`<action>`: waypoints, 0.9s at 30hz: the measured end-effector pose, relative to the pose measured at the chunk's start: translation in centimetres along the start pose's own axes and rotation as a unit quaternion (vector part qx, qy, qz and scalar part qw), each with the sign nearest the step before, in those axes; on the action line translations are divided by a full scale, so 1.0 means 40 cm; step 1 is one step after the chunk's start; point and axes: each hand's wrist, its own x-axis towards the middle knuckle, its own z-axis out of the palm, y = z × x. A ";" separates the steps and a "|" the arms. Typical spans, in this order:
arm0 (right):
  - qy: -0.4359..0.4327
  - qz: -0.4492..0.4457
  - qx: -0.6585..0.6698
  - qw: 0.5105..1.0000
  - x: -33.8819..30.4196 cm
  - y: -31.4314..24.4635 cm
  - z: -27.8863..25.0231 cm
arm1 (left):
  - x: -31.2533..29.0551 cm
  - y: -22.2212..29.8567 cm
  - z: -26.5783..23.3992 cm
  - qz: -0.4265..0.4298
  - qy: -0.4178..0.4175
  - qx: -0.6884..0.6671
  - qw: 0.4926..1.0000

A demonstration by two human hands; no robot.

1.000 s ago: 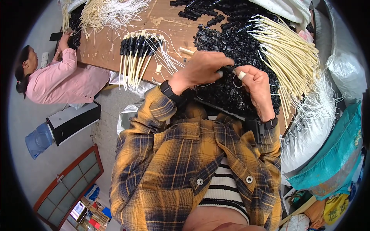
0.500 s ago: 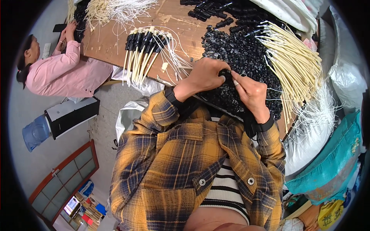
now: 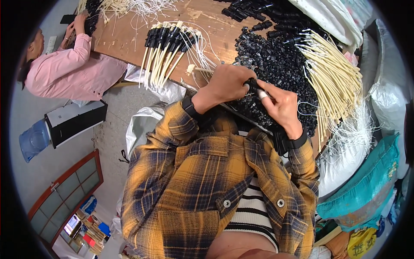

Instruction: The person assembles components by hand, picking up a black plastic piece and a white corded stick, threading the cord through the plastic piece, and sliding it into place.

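Scuffed wood, fingers pinching black piece

A short, black plastic fitting, roughly tubular, is held between the left fingers and the right fingers, gripped from both sides, its dark body largely covered by them. Only a small part shows in the gap between the fingertips, so its full shape and exact tilt cannot be told. Left of the left fingers, a thin, straight, cream-coloured rod points outward, nearly level; its inner end is hidden behind them, and whether it joins the fitting cannot be seen. Right of the right fingers, a thin, white, flexible wire bows out in a loose loop, its inner end hidden by the hand.
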 end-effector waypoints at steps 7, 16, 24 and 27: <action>-0.171 0.219 0.165 0.946 0.070 -0.007 -0.003 | -0.013 0.020 -0.035 0.119 -0.035 0.137 0.983; 0.199 0.059 -0.049 0.977 0.145 0.002 -0.005 | -0.065 -0.192 -0.248 0.036 0.221 0.248 0.943; 0.027 0.001 -0.167 0.986 0.215 0.036 0.115 | -0.120 -0.457 -0.441 -0.308 0.324 0.192 0.874; 0.025 0.022 -0.164 0.986 0.238 0.039 0.151 | -0.133 -0.558 -0.477 -0.440 0.288 0.021 0.850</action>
